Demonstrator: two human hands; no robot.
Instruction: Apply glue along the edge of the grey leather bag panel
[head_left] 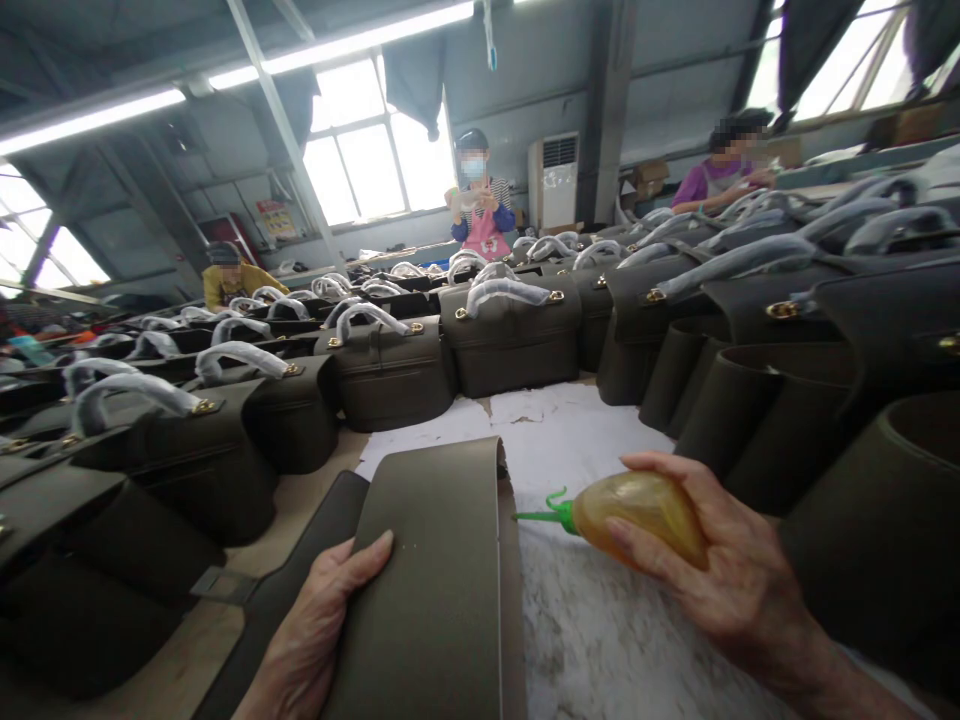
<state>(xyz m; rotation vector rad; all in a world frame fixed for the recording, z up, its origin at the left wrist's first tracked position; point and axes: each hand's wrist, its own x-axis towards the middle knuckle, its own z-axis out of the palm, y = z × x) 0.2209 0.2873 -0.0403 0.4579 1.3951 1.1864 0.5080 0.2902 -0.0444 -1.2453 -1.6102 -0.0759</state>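
My left hand [322, 610] grips a dark olive bag panel [435, 570] by its left side, thumb on top and fingers underneath. The panel bends over at its far end. My right hand [727, 560] is wrapped round a squeeze bottle [634, 505] of amber liquid, tilted on its side. Its thin green nozzle [544, 514] points left, with the tip at or very close to the panel's right edge; contact is hard to tell. A darker flap [300, 590] with a small rectangular tab lies under my left hand and the panel.
Worn white paper [577, 425] covers the table ahead. Finished-looking dark bags [517, 340] with wrapped handles crowd the left and back. Open dark bag bodies [780, 380] stand close on the right. Three people work farther off.
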